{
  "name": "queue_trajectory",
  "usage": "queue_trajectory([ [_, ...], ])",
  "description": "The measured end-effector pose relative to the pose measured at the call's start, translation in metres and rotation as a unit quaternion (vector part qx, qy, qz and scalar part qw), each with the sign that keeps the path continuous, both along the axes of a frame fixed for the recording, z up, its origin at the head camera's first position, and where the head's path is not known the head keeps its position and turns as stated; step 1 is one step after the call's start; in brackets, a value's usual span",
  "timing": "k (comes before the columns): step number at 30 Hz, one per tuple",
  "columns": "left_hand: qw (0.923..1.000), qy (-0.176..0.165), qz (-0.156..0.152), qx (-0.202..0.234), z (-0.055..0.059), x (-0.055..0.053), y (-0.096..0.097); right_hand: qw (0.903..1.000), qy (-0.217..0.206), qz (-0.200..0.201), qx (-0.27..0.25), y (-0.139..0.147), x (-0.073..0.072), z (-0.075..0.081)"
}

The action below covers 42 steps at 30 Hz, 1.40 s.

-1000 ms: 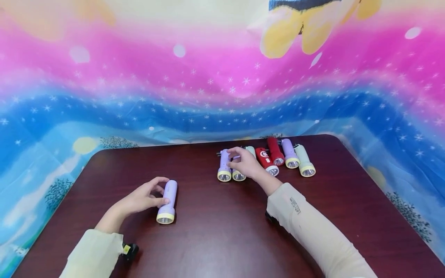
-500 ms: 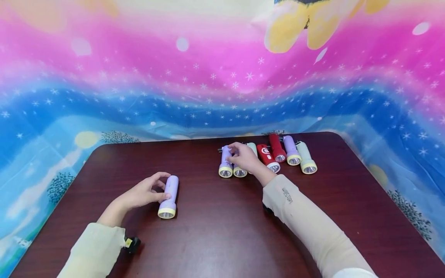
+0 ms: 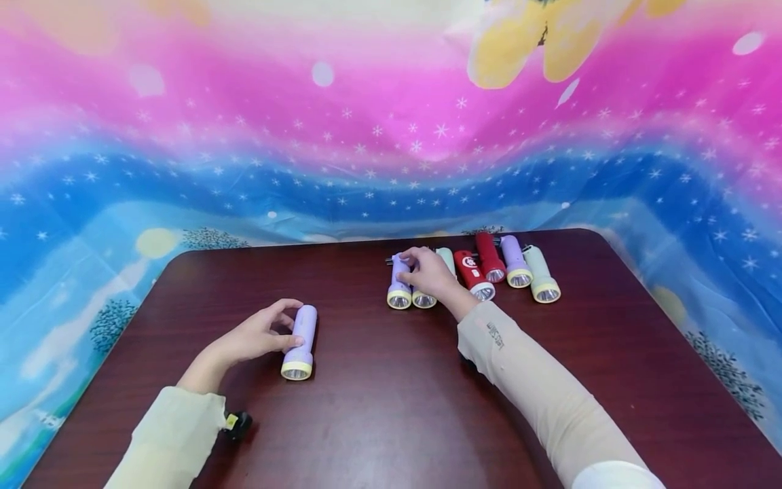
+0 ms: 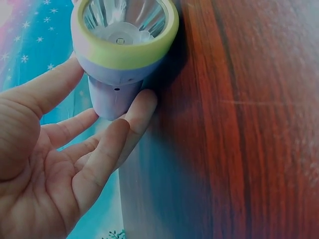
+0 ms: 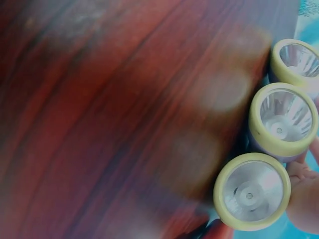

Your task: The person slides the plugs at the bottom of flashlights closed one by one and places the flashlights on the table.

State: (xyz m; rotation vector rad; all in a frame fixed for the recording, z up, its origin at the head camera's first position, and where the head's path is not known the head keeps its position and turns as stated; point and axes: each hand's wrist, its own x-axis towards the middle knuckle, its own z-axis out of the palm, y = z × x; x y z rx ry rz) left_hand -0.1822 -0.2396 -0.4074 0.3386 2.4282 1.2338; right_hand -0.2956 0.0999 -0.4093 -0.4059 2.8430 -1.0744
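Observation:
On the left of the table, my left hand (image 3: 259,333) holds a purple flashlight (image 3: 303,336), its thumb on the near side and fingers reaching round behind. Its yellow-rimmed lens (image 4: 124,35) faces the left wrist camera. Farther back, my right hand (image 3: 430,275) grips the leftmost purple flashlight (image 3: 400,285) of a row, thumb and forefinger at its body. Beneath the same hand, a second purple flashlight (image 3: 424,299) is mostly covered. In the right wrist view, fingers (image 5: 304,199) show beside the yellow-rimmed heads, partly cut off by the frame edge.
Right of my right hand lie a pale green flashlight (image 3: 446,258), a red one with a white rim (image 3: 473,272), a dark red one (image 3: 491,258), another purple one (image 3: 512,252) and another pale green one (image 3: 540,272). A patterned cloth (image 3: 342,170) hangs behind the dark wooden table (image 3: 379,421).
The head view has shifted slightly, so the table and flashlights appear a little higher. Both hands stay at the same flashlights.

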Motion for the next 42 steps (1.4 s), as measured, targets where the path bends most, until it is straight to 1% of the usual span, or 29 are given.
queue_trajectory([
  [7, 0.9999, 0.002, 0.003, -0.011, 0.001, -0.002, 0.001, 1.0000, -0.003, -0.009, 0.002, -0.001, -0.003, -0.003],
  [12, 0.9999, -0.003, 0.007, -0.011, 0.000, -0.001, 0.001, 0.9999, -0.006, -0.008, 0.009, -0.004, -0.004, -0.003],
  [20, 0.9999, -0.005, 0.009, -0.012, 0.000, 0.000, 0.002, 0.9993, -0.031, 0.017, 0.015, -0.009, -0.003, 0.001],
  [24, 0.9998, -0.006, 0.009, -0.015, 0.001, 0.000, 0.002, 0.9988, -0.032, 0.036, 0.008, -0.015, -0.003, 0.001],
  [27, 0.9998, -0.004, 0.008, -0.018, 0.001, 0.000, 0.002, 0.9985, -0.031, 0.044, 0.008, -0.020, -0.002, -0.001],
  [32, 0.9999, -0.003, 0.003, -0.014, -0.001, 0.000, 0.002, 0.9986, -0.038, 0.033, 0.015, -0.025, -0.001, -0.001],
  [39, 0.9999, 0.003, 0.005, -0.016, -0.001, -0.003, 0.000, 0.9989, -0.038, 0.021, 0.015, -0.032, -0.002, -0.003],
  [42, 0.9998, 0.003, 0.006, -0.016, -0.002, -0.004, 0.000, 0.9989, -0.038, 0.010, 0.026, -0.036, -0.002, -0.004],
])
